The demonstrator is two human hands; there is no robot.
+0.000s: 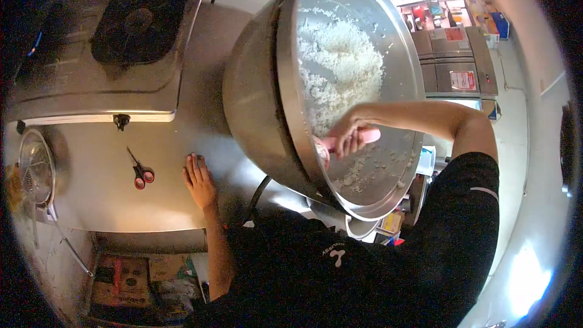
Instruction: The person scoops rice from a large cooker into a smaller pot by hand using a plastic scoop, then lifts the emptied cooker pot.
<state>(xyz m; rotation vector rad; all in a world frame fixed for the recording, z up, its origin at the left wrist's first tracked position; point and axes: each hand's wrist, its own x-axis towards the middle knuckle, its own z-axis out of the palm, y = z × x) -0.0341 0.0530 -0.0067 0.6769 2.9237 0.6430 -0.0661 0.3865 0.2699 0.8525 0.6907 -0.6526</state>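
Observation:
A large, deep metal vessel (396,68) takes up the middle of the view, with cooked white rice (341,54) heaped on one side of its inner surface. Loose grains cling to the bare metal elsewhere. Inside it, my right hand (350,139) grips a utensil by its pink handle (372,135). White bits stick to the utensil's far end, close to the rim, and its exact shape is unclear. My left hand (200,184) lies flat on the steel counter (104,205), holding nothing. Scissors (142,173) with black and red handles lie left of that hand.
A gas stove (136,23) with a black burner stands at the upper left. At the counter's left end is a wire-mesh strainer (37,168) with a long handle. Boxes (123,278) sit below the counter. A steel refrigerator (448,61) stands at the right.

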